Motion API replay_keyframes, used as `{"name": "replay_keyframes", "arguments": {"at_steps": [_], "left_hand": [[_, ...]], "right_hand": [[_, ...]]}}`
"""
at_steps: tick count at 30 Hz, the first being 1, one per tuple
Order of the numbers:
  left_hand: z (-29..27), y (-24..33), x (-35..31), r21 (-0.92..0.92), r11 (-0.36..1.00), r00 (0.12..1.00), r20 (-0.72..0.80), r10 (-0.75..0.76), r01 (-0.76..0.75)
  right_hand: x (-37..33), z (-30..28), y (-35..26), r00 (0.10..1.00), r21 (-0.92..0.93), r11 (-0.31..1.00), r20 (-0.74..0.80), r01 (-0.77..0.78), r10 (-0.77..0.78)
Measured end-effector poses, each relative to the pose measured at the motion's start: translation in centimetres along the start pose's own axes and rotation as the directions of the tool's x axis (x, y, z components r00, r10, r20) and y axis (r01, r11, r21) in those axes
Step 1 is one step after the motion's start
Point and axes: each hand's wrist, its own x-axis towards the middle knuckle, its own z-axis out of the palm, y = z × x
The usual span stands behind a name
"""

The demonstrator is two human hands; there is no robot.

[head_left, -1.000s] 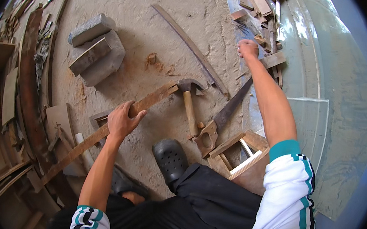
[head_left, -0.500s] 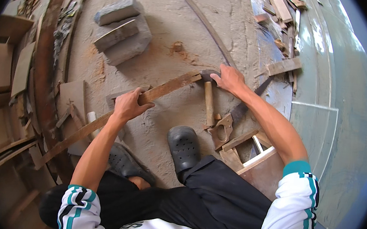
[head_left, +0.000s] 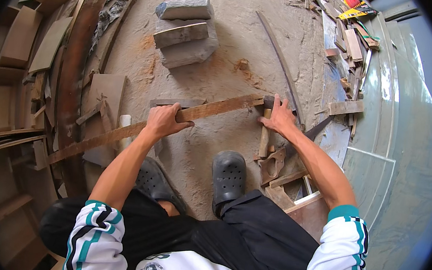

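A long, narrow wooden strip (head_left: 224, 106) slants across in front of me, its right end close to the hammer head. My left hand (head_left: 164, 122) is closed around it near the middle. My right hand (head_left: 281, 118) rests by the head of a hammer (head_left: 264, 139), fingers spread and thumb beside the wooden handle; whether it bears on the hammer is hard to tell. Right of the hammer lies a handsaw (head_left: 272, 164), its blade partly hidden under my right forearm. A short board (head_left: 177, 101) lies behind the strip, just past my left hand.
Grey stone blocks (head_left: 187, 33) are stacked ahead, with a slat on them. A thin dark strip (head_left: 280, 63) lies on the floor to their right. Wood offcuts (head_left: 352, 44) pile up at the far right by glass sheets (head_left: 368, 175). Wooden box frames (head_left: 20, 38) crowd the left.
My right hand has shifted off the end of the thin dark strip and opened over the hammer head. My left hand keeps its hold on the wooden strip. The view has turned slightly.
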Motion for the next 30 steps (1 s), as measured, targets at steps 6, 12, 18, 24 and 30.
{"name": "replay_keyframes", "arguments": {"at_steps": [6, 12, 18, 24, 30], "left_hand": [[0.3, -0.4, -0.2, -0.005, 1.0, 1.0, -0.026, -0.012, 0.012], [0.2, -0.7, -0.2, -0.023, 1.0, 0.998, -0.063, 0.016, -0.017], [-0.6, -0.8, -0.4, -0.04, 0.999, 1.0, -0.013, 0.012, -0.012], [-3.4, -1.5, 0.3, -0.068, 0.998, 1.0, -0.017, -0.014, 0.013], [-6.8, -1.5, 0.9, -0.1, 0.994, 0.996, -0.072, -0.057, 0.05]], "right_hand": [[0.0, 0.7, -0.4, 0.992, 0.14, 0.989, -0.108, -0.054, 0.069], [2.0, -0.2, 0.4, 0.978, 0.133, 0.99, -0.209, 0.05, -0.021], [4.8, -1.6, 1.1, 0.918, 0.047, 0.97, -0.336, 0.239, -0.21], [6.5, -4.5, 0.2, 0.878, -0.056, 0.961, -0.394, 0.27, -0.27], [8.1, -6.3, -0.4, 0.871, 0.028, 0.976, -0.457, 0.218, -0.181]]}}
